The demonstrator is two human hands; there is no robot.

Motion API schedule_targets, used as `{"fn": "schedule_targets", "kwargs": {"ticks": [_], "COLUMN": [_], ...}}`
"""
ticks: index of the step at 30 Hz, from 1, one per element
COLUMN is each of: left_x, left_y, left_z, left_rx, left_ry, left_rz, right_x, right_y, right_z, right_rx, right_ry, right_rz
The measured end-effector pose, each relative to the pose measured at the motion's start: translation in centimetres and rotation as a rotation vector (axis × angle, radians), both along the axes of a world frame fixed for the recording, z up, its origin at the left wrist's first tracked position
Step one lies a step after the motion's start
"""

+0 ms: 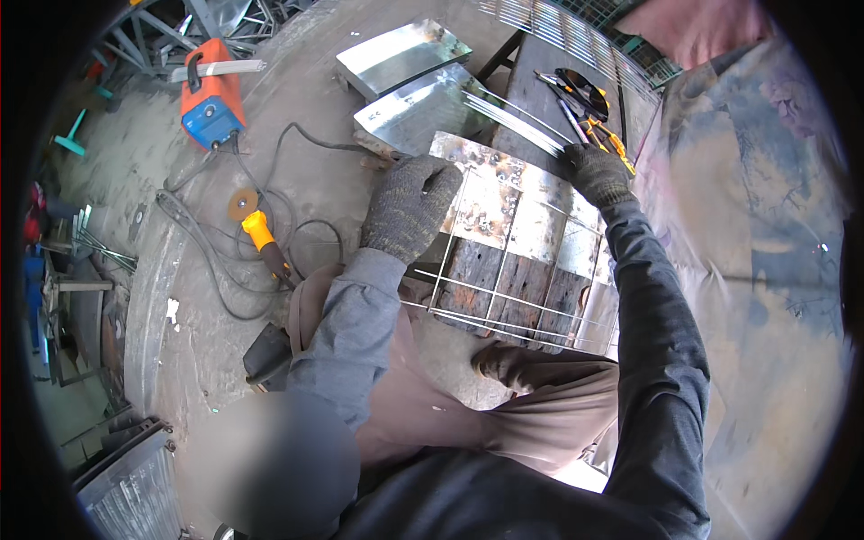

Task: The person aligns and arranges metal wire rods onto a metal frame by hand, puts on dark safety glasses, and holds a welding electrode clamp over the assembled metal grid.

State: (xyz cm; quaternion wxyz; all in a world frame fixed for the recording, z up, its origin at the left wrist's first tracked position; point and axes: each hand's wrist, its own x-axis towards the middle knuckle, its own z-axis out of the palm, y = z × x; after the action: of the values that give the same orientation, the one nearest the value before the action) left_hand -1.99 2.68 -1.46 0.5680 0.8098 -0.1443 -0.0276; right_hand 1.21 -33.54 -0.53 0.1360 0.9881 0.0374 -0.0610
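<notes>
My left hand point(409, 207), in a grey knit glove, is closed beside the upper left part of a wire grid point(490, 292). What it holds, if anything, is hidden; a dark cable point(319, 141) runs up to a brownish end piece next to its fingers. My right hand point(598, 175), gloved too, is closed around the near ends of several thin bright metal rods point(517, 124) at the bench's right side. Under the grid lie a spotted, shiny metal plate point(477, 193) and dark, worn wooden boards point(513, 288).
Beyond my hands are two bent sheet-metal pieces point(405, 58). Yellow-handled pliers point(607, 139) and dark glasses point(585, 90) lie at the far right. On the floor to the left are an orange-and-blue welding machine point(213, 94), looping cables and a yellow angle grinder point(258, 231). A patterned cloth point(747, 225) hangs at right.
</notes>
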Motion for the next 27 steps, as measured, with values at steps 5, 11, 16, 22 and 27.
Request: {"fn": "schedule_targets", "kwargs": {"ticks": [5,11,16,22,27], "left_x": [-0.4,0.0,0.8,0.5,-0.1], "left_y": [-0.3,-0.2,-0.1,-0.3,1.8], "left_z": [0.6,-0.3,-1.3,-0.3,-1.5], "left_rx": [0.022,0.019,0.012,-0.023,0.028], "left_ry": [0.030,-0.049,-0.088,-0.096,-0.289], "left_rz": [0.005,0.004,-0.007,0.001,-0.016], "right_x": [-0.2,-0.3,-1.5,-7.6,-16.5], "right_y": [-0.8,1.4,1.5,5.9,12.0], "right_z": [-0.5,-0.2,1.6,6.7,9.0], "right_rx": [-0.034,-0.098,0.117,0.650,0.874], "right_ry": [-0.016,-0.020,-0.312,-0.780,-0.594], "right_rz": [-0.017,-0.061,0.081,0.236,0.329]}}
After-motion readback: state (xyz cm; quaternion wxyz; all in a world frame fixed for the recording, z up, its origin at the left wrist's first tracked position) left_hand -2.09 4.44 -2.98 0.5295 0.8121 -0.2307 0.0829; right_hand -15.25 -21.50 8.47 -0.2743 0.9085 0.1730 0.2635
